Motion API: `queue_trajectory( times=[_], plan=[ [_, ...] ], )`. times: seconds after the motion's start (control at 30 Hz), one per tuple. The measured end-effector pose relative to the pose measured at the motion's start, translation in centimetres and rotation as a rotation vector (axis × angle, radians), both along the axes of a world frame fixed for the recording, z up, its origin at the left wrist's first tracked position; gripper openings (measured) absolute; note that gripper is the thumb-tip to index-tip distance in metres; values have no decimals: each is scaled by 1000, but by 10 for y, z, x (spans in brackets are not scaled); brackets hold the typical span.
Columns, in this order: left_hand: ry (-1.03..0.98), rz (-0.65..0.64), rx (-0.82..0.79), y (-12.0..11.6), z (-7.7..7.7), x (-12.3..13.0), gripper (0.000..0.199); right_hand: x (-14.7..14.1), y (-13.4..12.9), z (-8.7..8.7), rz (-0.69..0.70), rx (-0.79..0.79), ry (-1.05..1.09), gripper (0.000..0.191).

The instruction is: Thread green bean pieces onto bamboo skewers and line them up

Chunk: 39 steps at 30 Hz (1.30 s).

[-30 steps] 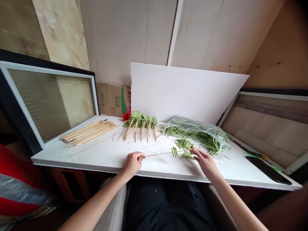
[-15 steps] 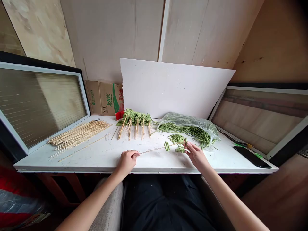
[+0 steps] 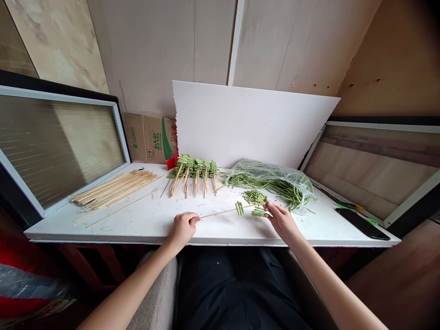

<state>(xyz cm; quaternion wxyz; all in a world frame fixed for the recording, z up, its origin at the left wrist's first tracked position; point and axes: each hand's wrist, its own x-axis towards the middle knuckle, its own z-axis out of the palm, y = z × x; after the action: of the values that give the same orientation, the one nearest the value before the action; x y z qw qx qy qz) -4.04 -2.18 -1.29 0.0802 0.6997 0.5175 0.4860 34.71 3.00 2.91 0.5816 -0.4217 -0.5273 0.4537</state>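
My left hand (image 3: 184, 227) pinches one end of a thin wooden skewer (image 3: 220, 212) above the front of the white table. Cut green bean pieces (image 3: 239, 208) sit on the skewer, side by side across it. At the skewer's other end, my right hand (image 3: 280, 219) has its fingertips closed on a short bean piece (image 3: 266, 200). Close beside these fingers are another group of bean pieces (image 3: 258, 211) and a small heap of cut beans (image 3: 253, 197). The right fingertips partly hide the skewer's tip.
Loose skewers (image 3: 117, 190) cover the table's left part. Filled bean skewers (image 3: 195, 167) are stacked at the back. Behind my right hand lies a plastic bag of long beans (image 3: 278, 181). A black phone (image 3: 362, 224) and scissors (image 3: 347, 206) lie at the right edge.
My right hand has brought the bean piece slightly lower, to the skewer's tip. My left hand still holds the other end. The whole view has shifted slightly.
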Motion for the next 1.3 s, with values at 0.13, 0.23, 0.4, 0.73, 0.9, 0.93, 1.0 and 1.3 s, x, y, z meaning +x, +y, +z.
queue_trajectory(
  times=[0.13,0.23,0.4,0.73,0.9,0.93,1.0,1.3],
  plan=[
    [6,-2,9,0,0,-1,29,1,1,-1,-7,28,-75,50],
    [8,-3,10,1,0,-1,29,1,1,-2,-11,31,-69,49],
    [3,-5,-2,0,0,-1,27,2,1,-2,-26,51,-119,49],
    [-3,-11,11,1,0,-1,27,1,2,-3,-24,4,-32,47],
    [-6,-9,3,2,-1,-1,27,-3,-1,0,-10,-36,86,43],
    [-7,-7,0,2,-1,-1,27,-3,-2,1,-7,-46,113,42],
    [-6,-3,-5,2,-1,-1,27,-5,-3,2,-4,-57,147,39],
    [18,-5,12,-1,2,0,28,-1,2,-2,-92,-62,173,40]
  ],
)
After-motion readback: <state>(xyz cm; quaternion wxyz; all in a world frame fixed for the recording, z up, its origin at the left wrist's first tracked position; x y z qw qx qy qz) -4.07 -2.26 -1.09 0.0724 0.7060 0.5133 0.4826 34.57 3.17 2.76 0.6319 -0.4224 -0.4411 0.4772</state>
